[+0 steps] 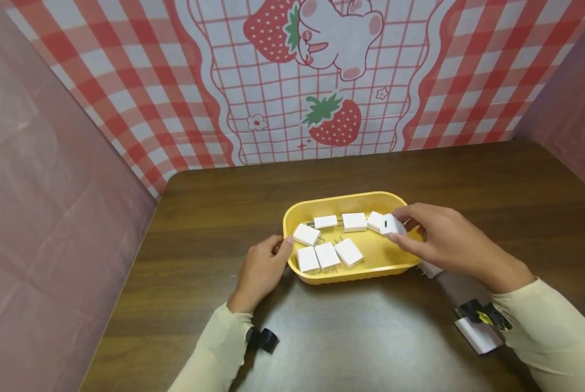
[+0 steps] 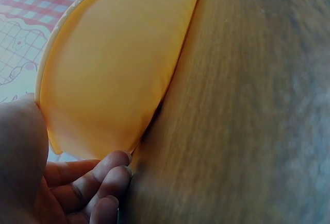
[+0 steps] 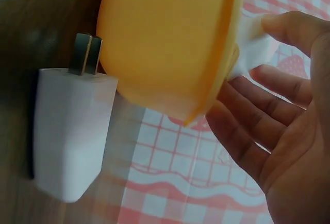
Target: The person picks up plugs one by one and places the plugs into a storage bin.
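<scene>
A yellow plastic tray (image 1: 380,255) stands on the table with several white plug-in USB chargers (image 1: 354,222) inside, some showing metal prongs. At its left end my left hand (image 1: 262,267) grips the rim, thumb on top and curled fingers against the outer wall (image 2: 113,69). Over the right end, my right hand (image 1: 441,234) pinches another white charger (image 1: 392,225) between thumb and fingers, its USB port facing left. That held charger (image 3: 252,46) is partly hidden behind the rim in the right wrist view.
Outside the tray on the brown wooden table (image 1: 214,218), one charger (image 1: 478,335) lies by the right forearm. A second charger (image 1: 430,269) lies under the right hand, partly covered. A checked strawberry cloth (image 1: 321,81) hangs behind the table.
</scene>
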A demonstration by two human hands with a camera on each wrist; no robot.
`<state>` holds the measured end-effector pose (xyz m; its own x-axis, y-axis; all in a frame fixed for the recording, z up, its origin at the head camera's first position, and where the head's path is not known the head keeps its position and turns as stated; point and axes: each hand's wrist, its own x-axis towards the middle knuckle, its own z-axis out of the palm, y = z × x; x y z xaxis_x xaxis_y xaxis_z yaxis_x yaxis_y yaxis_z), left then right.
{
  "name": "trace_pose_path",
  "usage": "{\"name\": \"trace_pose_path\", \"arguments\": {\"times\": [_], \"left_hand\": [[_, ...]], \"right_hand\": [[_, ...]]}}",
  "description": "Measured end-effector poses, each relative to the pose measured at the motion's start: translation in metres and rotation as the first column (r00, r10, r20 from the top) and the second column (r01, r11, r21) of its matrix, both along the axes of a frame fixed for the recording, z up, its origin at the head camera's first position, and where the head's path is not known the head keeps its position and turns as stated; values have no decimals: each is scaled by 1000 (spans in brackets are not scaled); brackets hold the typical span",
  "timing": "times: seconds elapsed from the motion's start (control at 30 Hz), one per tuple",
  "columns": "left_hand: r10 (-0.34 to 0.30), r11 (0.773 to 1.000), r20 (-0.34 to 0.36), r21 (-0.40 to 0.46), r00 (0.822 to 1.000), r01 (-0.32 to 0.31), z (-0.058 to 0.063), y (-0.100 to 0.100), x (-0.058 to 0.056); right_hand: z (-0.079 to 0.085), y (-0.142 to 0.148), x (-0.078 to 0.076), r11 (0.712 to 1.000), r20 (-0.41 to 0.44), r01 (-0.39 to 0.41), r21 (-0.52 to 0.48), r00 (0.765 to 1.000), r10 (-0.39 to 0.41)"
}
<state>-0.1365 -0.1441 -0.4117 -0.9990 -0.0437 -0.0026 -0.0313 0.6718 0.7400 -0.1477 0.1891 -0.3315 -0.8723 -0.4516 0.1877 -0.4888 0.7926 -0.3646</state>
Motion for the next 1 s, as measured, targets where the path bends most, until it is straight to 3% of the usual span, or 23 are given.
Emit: {"name": "trace_pose_path", "arguments": {"times": [0.23,0.37,0.6,1.0], "left_hand": [[-10,1000,10,-4,1000,10,0,0,1],[0,1000,7,16,1000,0,1,0,1],[0,1000,7,3,1000,0,2,0,-1],[-13,1000,-28,-24,1000,12,1,-3,-1]], "right_hand": [[-6,-12,-13,996,57,-68,65,996,64],[-8,-22,-23,982,57,-109,157,993,101],[-8,-35,-35,953,79,-87,290,995,67],[-9,-49,-39,944,86,-74,322,995,48]]}}
